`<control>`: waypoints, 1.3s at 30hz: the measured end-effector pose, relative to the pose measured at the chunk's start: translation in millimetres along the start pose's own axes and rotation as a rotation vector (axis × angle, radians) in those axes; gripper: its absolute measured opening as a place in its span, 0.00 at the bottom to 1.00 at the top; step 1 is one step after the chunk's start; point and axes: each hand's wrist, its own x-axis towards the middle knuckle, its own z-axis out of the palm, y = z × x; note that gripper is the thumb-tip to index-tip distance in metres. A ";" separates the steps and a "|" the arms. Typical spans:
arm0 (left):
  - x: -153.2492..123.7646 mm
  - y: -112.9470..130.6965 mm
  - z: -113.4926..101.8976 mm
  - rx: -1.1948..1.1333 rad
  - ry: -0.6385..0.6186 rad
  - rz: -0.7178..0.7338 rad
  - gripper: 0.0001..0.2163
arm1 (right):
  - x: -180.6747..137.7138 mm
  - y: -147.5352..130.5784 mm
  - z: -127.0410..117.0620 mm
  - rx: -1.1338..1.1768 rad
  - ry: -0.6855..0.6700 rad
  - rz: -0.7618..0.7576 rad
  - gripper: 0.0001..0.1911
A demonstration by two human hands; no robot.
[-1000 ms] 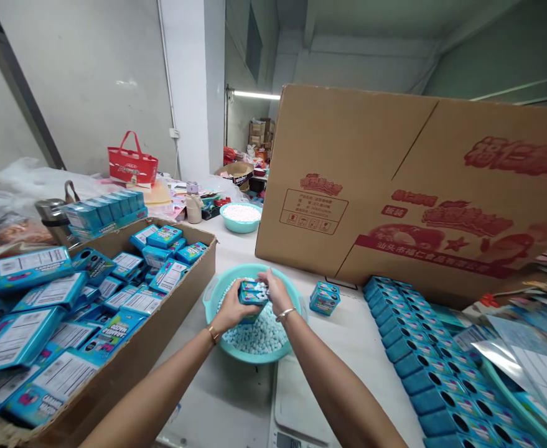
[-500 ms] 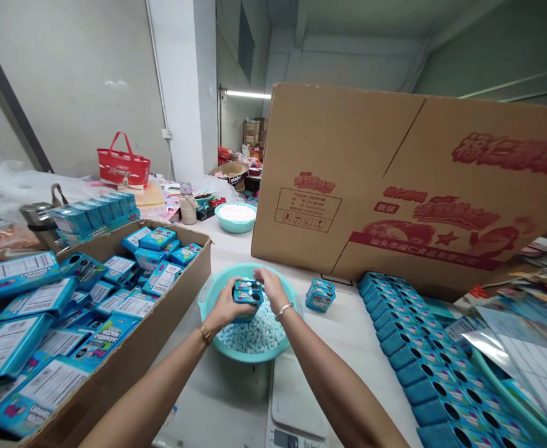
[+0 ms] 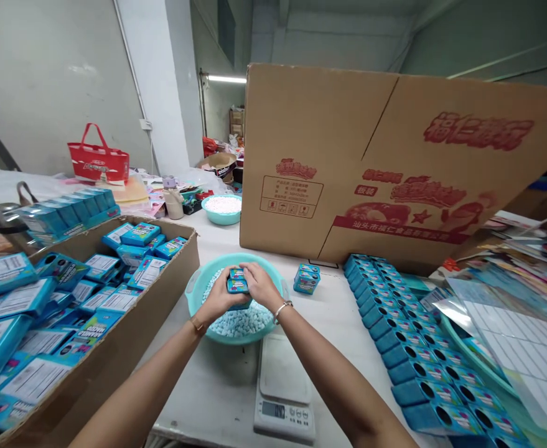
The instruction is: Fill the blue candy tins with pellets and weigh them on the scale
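While the left hand (image 3: 221,292) grips a small blue box (image 3: 238,283) over the bowl (image 3: 193,297) of pale pellets (image 3: 241,323), the right hand (image 3: 261,287) curls at its right side, grip partly hidden, can't tell how firm. Probably filling or levelling; next move calls for holding it steady.

"What had the right hand (image 3: 260,285) done?"

"It had closed in from beside the blue box (image 3: 238,282), and its fingers (image 3: 249,274) now lay against it."

"And the white pellets strewn on top a second earlier?"

"They had dropped from view. The scale (image 3: 285,392) had come further into sight, its display (image 3: 273,409) entirely visible."
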 end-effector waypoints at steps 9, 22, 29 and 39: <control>-23.3 28.9 18.5 -0.072 -0.066 0.013 0.32 | -36.3 -32.1 -36.5 0.384 0.027 0.085 0.25; -128.3 -34.7 77.9 -0.192 -0.402 -0.172 0.34 | -180.0 19.0 -93.9 0.706 0.505 0.545 0.17; -122.0 -55.6 71.7 -0.095 -0.453 -0.063 0.17 | -194.3 34.6 -106.8 0.560 0.467 0.580 0.16; -179.0 -64.4 -35.6 0.148 -0.108 -0.034 0.15 | -55.1 33.7 -51.8 -0.015 -0.225 0.120 0.20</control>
